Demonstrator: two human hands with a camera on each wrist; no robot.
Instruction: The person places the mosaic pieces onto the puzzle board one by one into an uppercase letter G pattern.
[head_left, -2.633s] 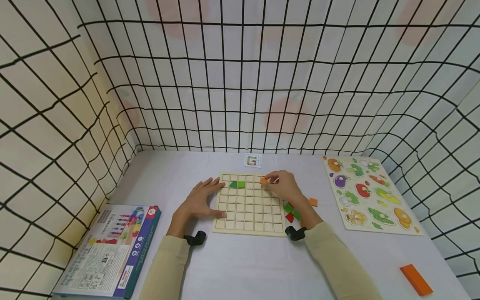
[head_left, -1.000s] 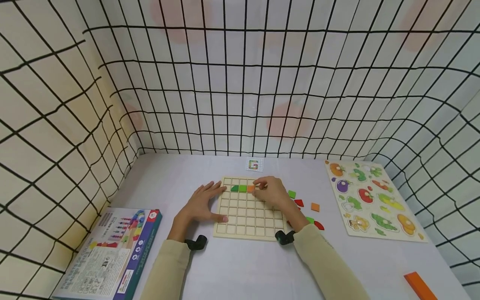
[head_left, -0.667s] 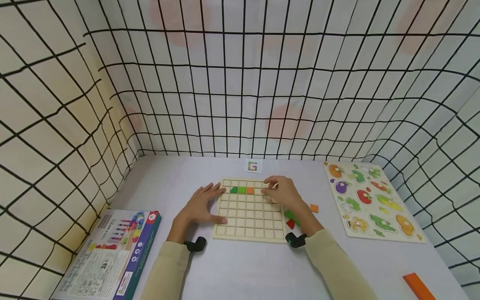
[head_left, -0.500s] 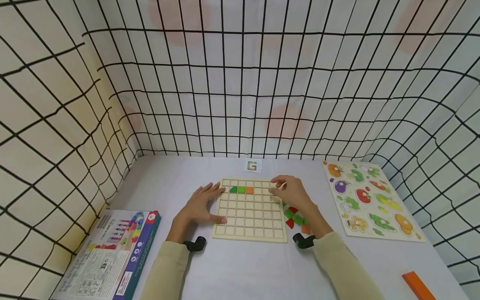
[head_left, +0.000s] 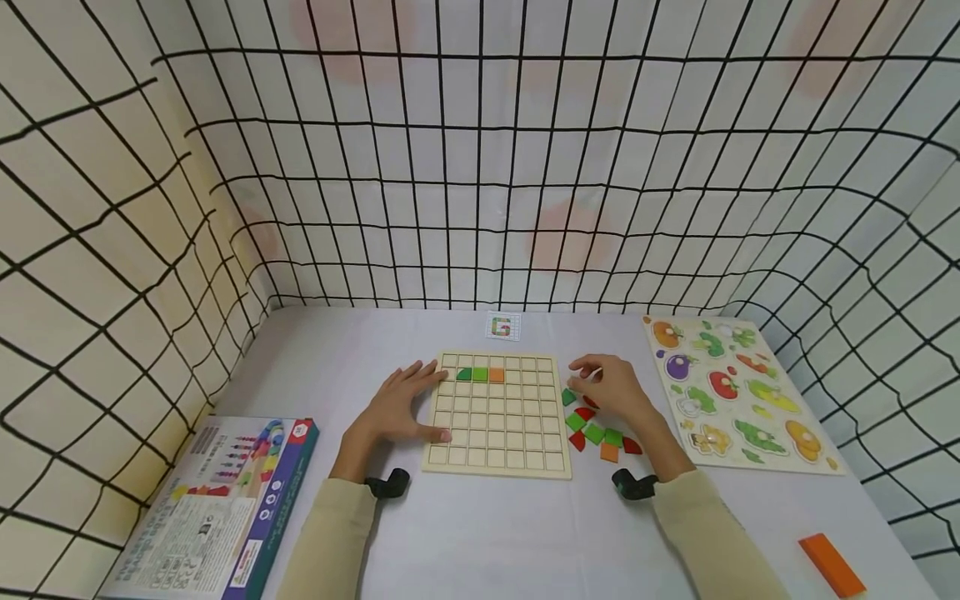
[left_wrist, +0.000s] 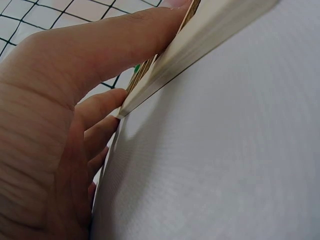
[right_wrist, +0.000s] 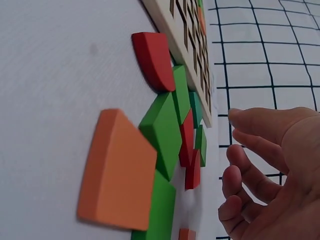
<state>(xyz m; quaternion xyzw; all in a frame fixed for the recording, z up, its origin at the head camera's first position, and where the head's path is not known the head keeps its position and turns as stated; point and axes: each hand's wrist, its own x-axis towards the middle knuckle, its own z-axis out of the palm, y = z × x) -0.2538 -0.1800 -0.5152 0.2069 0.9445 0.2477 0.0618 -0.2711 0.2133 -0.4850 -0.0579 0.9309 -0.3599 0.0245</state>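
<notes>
A wooden grid board [head_left: 498,430] lies on the table. In one row it carries a dark green rounded piece [head_left: 465,374], a light green square [head_left: 480,374] and an orange square [head_left: 497,375]. My left hand [head_left: 393,408] rests spread at the board's left edge, with thumb and fingertips on the rim; the left wrist view has the thumb [left_wrist: 115,42] across the edge. Right of the board, my right hand [head_left: 613,390] hovers with loosely bent fingers and nothing in them. Below it lie loose blocks, among them a red one [right_wrist: 155,60], a green one [right_wrist: 165,130] and an orange one [right_wrist: 120,172].
A small pattern card [head_left: 503,326] lies behind the board. To the right is a vegetable puzzle board [head_left: 742,400], with an orange bar [head_left: 831,565] nearer the front. A colourful box [head_left: 213,508] lies at left. Black netting [head_left: 480,167] encloses the table's back and sides.
My right hand carried an orange square leftward across the board and set it beside the green square. It then let go and moved right, over the loose blocks. The left hand stays put.
</notes>
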